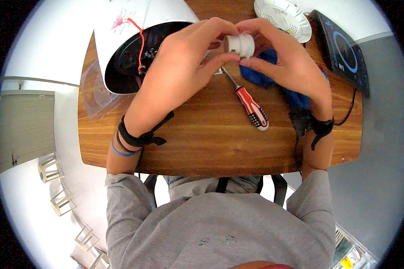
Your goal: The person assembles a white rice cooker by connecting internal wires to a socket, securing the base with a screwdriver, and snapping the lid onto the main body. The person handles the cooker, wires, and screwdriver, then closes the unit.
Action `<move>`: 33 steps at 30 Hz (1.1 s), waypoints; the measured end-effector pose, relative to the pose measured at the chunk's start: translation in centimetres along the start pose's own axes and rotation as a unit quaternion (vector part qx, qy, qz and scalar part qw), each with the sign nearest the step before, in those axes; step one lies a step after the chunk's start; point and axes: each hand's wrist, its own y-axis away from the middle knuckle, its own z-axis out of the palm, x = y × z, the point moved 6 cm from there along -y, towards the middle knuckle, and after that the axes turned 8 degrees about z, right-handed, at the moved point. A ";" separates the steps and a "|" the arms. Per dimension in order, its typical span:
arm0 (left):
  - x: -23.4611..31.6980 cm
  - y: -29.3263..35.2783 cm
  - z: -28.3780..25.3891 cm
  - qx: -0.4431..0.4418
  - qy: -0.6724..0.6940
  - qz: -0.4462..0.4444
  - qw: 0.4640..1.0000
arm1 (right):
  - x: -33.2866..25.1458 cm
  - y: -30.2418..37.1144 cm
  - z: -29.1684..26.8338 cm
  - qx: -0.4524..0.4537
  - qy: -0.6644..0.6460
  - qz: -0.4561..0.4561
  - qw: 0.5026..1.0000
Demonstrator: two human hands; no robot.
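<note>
Over the far middle of the table, a small white cylindrical plastic part [240,45] with a ridged collar is pinched between my two hands. My left hand [191,54] grips its left end with thumb and fingers, and my right hand [278,51] closes on its right side. Below them lies a screwdriver [252,109] with a red, white and black handle, its shaft pointing up toward my hands. Left of my left hand, a white appliance housing [104,42] with a pink flower print rests tilted, its dark inside facing me. A red wire [142,50] hangs across its opening.
A white slotted plastic cover [280,11] lies at the far right. Beyond it, a black induction cooktop [343,54] leans near the table's right edge. Something blue and fuzzy [259,76] sits under my right hand. A clear plastic piece [94,92] is at the left edge.
</note>
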 end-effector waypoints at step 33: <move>-9.4 8.7 -14.3 0.059 0.037 -0.221 0.973 | 4.3 -6.3 4.9 -0.150 -0.035 0.093 0.984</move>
